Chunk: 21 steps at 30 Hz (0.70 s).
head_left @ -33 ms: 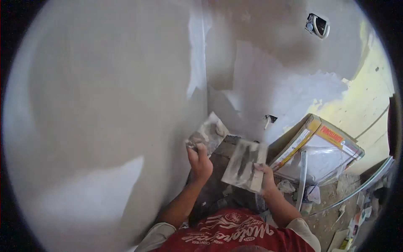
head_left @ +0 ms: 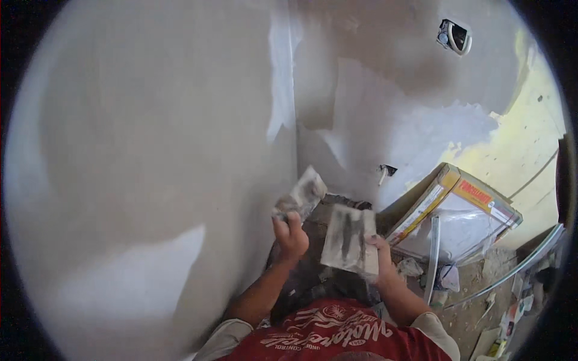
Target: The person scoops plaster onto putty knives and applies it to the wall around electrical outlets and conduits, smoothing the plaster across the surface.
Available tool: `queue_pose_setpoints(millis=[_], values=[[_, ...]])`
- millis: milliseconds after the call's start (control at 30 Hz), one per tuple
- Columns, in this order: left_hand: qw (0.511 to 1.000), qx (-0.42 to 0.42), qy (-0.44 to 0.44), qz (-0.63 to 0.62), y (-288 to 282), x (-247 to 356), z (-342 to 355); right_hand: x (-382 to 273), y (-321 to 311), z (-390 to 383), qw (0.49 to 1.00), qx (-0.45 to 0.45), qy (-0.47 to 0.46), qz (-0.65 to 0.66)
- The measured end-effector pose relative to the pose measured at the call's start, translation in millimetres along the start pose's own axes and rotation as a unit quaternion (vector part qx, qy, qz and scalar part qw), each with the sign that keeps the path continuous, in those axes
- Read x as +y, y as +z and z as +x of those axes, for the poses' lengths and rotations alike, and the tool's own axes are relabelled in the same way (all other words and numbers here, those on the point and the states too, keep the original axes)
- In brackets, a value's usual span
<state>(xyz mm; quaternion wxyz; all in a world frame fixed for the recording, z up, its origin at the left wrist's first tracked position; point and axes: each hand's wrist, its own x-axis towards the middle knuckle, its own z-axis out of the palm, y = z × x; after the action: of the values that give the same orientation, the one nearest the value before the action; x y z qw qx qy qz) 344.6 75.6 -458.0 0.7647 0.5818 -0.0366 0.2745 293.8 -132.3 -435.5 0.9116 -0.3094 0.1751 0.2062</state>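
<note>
In the head view, near the corner of two walls, a smaller smeared plate [head_left: 309,188] is grasped by its near end in the left hand [head_left: 292,242], while a broad rectangular plate [head_left: 344,237] is gripped along its right side by the right hand [head_left: 380,257]. Both plates are held apart, in front of the body.

As far as can be judged, the coating is well advanced but unfinished: the left wall [head_left: 150,120] is largely covered in grey, whereas the right wall [head_left: 367,84] is covered only in part, a ragged yellow area [head_left: 522,174] being left bare at its far side. Whether the pale patches are caused by drying or by light cannot be told.

The plates are flat and straight-edged, dulled by whitish residue, and the broad one is marked by a dark streak. The smooth, matt wall is broken by a cut-out [head_left: 454,37] with a looped pale tube or cable. Lower down, a boxy carton [head_left: 475,192] with clear film is leaned there, and a slim, pale strip [head_left: 433,259] is set before it.
</note>
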Motion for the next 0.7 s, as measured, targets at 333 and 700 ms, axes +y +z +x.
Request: queue_pose_setpoints(millis=[333, 700], values=[[0.928, -0.181, 0.234, 0.227, -30.7, -40.7, -35.9, -50.3, 33.7, -1.1, 0.977, 0.006, -0.131, -0.166], [0.953, -0.085, 0.124, 0.262, -41.4, -24.3, -16.0, -191.7, 304.1, 73.7, -0.068, 0.225, -0.717, -0.657]])
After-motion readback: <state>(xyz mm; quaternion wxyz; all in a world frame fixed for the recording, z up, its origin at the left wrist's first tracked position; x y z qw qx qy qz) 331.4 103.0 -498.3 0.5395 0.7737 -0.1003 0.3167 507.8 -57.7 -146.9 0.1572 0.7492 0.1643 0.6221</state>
